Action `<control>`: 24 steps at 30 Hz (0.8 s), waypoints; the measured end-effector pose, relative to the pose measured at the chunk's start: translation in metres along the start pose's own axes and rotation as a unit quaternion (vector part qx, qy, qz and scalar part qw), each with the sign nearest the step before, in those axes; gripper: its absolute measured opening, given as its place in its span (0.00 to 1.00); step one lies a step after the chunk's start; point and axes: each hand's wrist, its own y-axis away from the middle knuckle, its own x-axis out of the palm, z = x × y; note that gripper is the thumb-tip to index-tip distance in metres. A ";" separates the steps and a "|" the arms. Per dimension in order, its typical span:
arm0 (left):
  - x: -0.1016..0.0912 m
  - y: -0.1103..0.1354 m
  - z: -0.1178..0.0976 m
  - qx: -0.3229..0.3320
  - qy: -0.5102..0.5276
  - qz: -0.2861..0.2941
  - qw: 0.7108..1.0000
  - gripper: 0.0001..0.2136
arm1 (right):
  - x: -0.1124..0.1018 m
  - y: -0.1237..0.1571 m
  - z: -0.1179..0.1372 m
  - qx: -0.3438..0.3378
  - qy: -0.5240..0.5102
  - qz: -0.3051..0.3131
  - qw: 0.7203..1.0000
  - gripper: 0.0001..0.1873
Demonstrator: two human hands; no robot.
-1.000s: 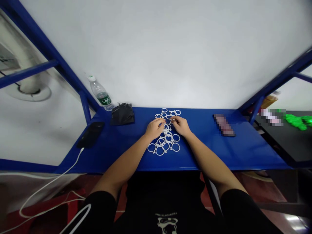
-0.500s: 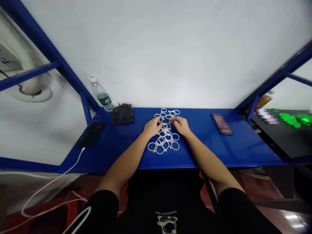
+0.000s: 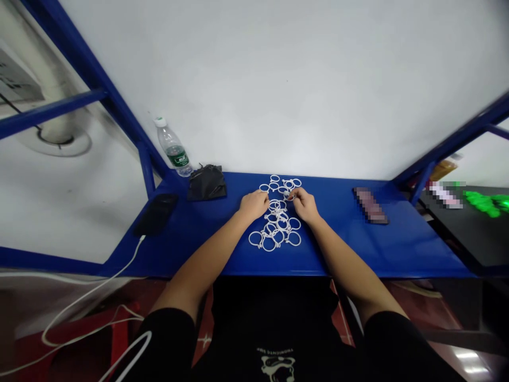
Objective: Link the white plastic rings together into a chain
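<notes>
Several white curtain rings [image 3: 294,239], each a thin hoop with a small eyelet, lie in a loose, partly overlapping strip down the middle of the blue table. My right hand [image 3: 305,205] is at the right side of the strip's upper part, thumb and fingers pinched on a white curtain ring [image 3: 291,199]. Across from it, my left hand [image 3: 255,205] rests at the left side with its fingers curled together. Its fingertips are turned away, so anything in them is hidden. One ring [image 3: 264,188] lies just beyond its knuckles.
Left of the hands are a black plastic bag [image 3: 207,183], a water bottle [image 3: 176,154] by the wall, and a dark phone [image 3: 155,214] with a white cable [image 3: 119,270]. A blurred phone [image 3: 370,205] lies on the right. Blue frame bars [image 3: 147,170] rise at both sides.
The whole view has shifted a little. My left fingers, earlier extended near a ring, are now curled in. A ring now shows more clearly at my right fingertips.
</notes>
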 end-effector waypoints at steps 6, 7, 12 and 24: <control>-0.005 0.007 0.010 -0.052 0.060 -0.050 0.996 0.12 | -0.006 0.000 -0.003 -0.012 -0.008 0.080 0.997 0.28; -0.006 0.008 0.011 -0.052 0.072 -0.055 0.995 0.12 | -0.008 -0.001 -0.005 -0.016 -0.001 0.072 0.997 0.28; -0.002 0.010 0.010 -0.017 0.121 -0.073 0.990 0.10 | -0.015 -0.004 -0.016 -0.036 0.095 0.056 0.993 0.20; 0.000 0.011 0.010 0.041 0.155 -0.088 0.983 0.14 | -0.008 -0.006 -0.005 -0.029 0.196 0.167 0.966 0.13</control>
